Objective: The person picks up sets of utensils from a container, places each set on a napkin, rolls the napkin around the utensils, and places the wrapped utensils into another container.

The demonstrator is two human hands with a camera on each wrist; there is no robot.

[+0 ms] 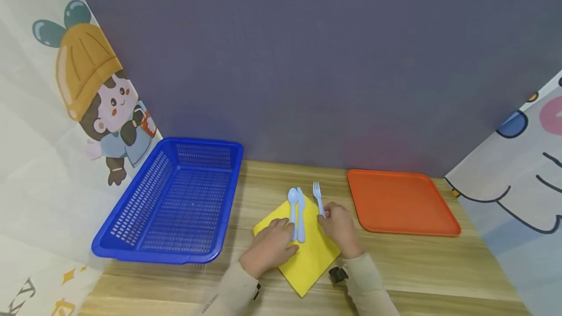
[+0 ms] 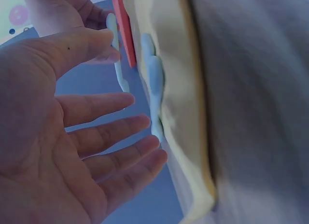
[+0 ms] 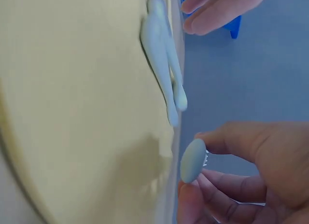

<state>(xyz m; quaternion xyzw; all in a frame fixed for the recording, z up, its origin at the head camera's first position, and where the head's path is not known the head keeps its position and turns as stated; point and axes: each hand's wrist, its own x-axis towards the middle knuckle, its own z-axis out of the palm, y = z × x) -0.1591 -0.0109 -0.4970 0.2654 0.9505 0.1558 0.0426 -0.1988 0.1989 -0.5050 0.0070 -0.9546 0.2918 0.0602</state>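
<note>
A yellow napkin lies flat and turned cornerwise on the wooden table. On it a light-blue spoon and a light-blue knife lie side by side. My right hand pinches the handle of a light-blue fork between thumb and fingers. In the right wrist view the fork's handle end stands off the napkin. Over the napkin's left side, my left hand hovers beside the spoon handle. Its fingers are spread and fairly straight, with nothing held.
On the left stands a blue plastic basket with perforated sides. An orange tray lies at the right. Behind the table rises a dark grey-blue panel, with printed cartoon sheets at both sides.
</note>
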